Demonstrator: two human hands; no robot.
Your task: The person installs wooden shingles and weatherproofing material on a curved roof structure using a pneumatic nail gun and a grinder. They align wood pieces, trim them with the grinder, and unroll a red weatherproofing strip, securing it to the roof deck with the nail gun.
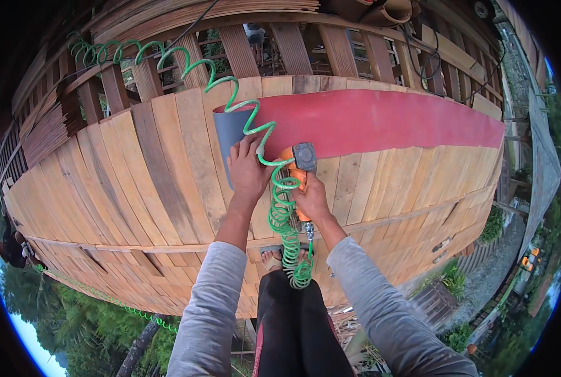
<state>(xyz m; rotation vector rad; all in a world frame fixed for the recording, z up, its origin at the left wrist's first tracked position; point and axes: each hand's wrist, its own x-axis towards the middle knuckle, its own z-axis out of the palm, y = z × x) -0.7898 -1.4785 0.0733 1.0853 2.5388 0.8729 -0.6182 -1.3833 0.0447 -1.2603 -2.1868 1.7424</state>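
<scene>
My right hand (313,200) is closed round the handle of an orange nail gun (300,179) with a dark grey head. A fitting at the gun's lower end joins it to a green coiled air hose (280,220). A long red sheet (381,119) lies across the wooden boards, its left end turned back to show a grey underside (225,135). My left hand (250,168) grips that turned-back end near its lower edge, with bent fingers. The nail gun's head is beside the sheet's lower edge; its nose is hidden. Loops of hose pass beside my left hand.
I stand on a sloping roof of overlapping wooden boards (148,188). Beyond its top, open slats (287,50) show gaps. Stacked wooden strips (45,129) lie at the far left. A dark cable (196,25) crosses above. Trees and ground lie beyond the lower edge.
</scene>
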